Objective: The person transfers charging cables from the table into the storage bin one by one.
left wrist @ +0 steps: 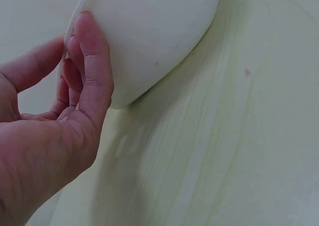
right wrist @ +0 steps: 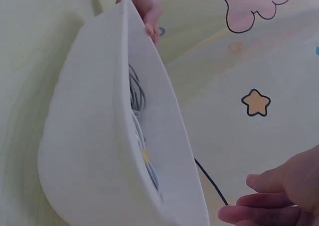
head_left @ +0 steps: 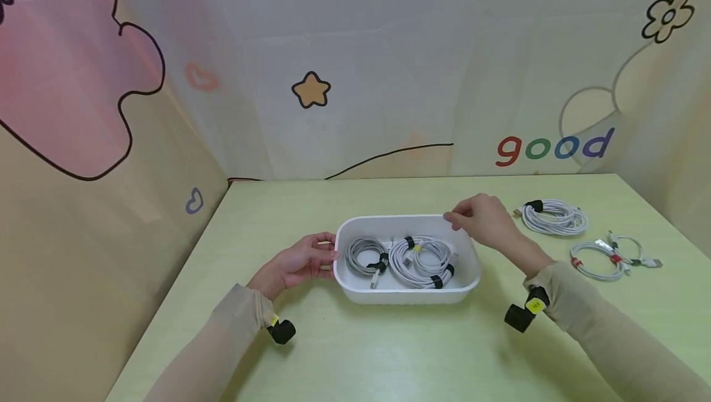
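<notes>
Notably, the white box (left wrist: pixel 154 31) was cut off by the left-wrist view's upper edge, its inside unseen; in the right-wrist view its wall hid most of the cables (right wrist: pixel 137 96). My left hand (head_left: pixel 302 263) pinched the rim between thumb and fingers; my right hand (head_left: pixel 483 218), slightly parted and released, stood just beside the opposite end. Between my hands, the box contained a grey coil (head_left: pixel 352 260) and white coils (head_left: pixel 401 273), bound with black ties (head_left: pixel 437 281).

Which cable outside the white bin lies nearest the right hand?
The large white coil with the black tie, set farthest back; the others, including the red-tied coil, lie farther right.
</notes>
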The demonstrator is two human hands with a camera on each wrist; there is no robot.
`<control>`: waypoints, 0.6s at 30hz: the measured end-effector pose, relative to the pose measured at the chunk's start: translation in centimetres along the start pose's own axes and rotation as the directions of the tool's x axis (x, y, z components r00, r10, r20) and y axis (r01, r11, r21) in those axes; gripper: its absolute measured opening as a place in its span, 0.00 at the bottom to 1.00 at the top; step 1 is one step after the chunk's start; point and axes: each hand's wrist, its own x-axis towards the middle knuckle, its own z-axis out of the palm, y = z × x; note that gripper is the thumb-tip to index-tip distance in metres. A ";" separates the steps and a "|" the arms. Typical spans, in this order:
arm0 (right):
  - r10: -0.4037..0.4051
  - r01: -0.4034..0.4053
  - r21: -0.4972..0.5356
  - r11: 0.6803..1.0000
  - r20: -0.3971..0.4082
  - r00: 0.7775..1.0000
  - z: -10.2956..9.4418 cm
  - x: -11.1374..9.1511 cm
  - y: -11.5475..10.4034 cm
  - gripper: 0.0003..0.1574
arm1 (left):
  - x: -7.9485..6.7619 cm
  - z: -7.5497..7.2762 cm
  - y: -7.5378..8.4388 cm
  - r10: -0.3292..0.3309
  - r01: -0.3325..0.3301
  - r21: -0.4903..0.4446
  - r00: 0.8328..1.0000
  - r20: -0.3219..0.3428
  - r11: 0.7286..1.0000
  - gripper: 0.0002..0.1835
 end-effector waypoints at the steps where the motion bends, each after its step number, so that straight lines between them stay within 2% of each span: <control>1: 0.004 -0.004 -0.006 1.000 -0.034 0.999 -0.4 -0.1 0.3 0.18 | 0.0 0.0 0.0 0.001 -0.001 0.000 1.000 -0.001 1.000 0.14; 6: 0.028 -0.034 -0.037 0.999 -0.161 0.987 -2.5 -0.9 2.8 0.18 | -0.1 -0.1 -0.1 0.001 -0.001 -0.006 1.000 -0.011 1.000 0.14; 12: 0.058 -0.082 -0.089 0.993 -0.243 0.968 -4.7 -1.8 8.3 0.14 | -0.1 -0.1 -0.1 0.007 -0.007 -0.003 1.000 -0.023 1.000 0.14; 16: 0.123 -0.162 -0.156 0.974 -0.234 0.964 -5.9 -2.7 12.4 0.14 | -0.2 -0.1 -0.1 0.007 -0.007 -0.008 1.000 -0.011 1.000 0.14; 18: 0.172 -0.208 -0.171 0.963 -0.200 0.964 -6.5 -3.3 14.2 0.15 | -0.3 0.0 -0.1 0.009 -0.009 -0.012 1.000 -0.004 1.000 0.14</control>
